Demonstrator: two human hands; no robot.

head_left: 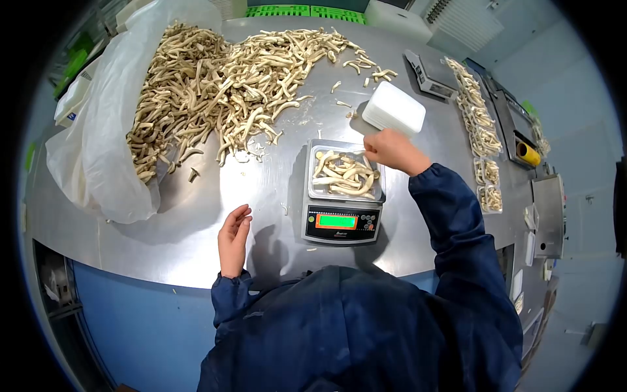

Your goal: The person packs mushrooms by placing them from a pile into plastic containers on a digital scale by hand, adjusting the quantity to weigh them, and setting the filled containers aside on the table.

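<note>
A clear tray [317, 191] of pale mushrooms [346, 174] rests on a digital scale [341, 225] with a lit green display. At the tray's upper right corner is my right hand [394, 151], its fingers bent together; whatever they may pinch is too small to name. My left hand [234, 240] hovers over the steel table, left of the scale, fingers apart and empty. Behind my right hand stands a stack of white trays [394, 109]. A large heap of mushrooms [261, 72] spreads across the table's far left.
A translucent plastic bag [108, 140] lies around the heap's left side on the steel table [189, 245]. Filled trays [480, 124] form a row at the right, beside a second scale [431, 75]. Green crates [307, 11] stand at the far edge.
</note>
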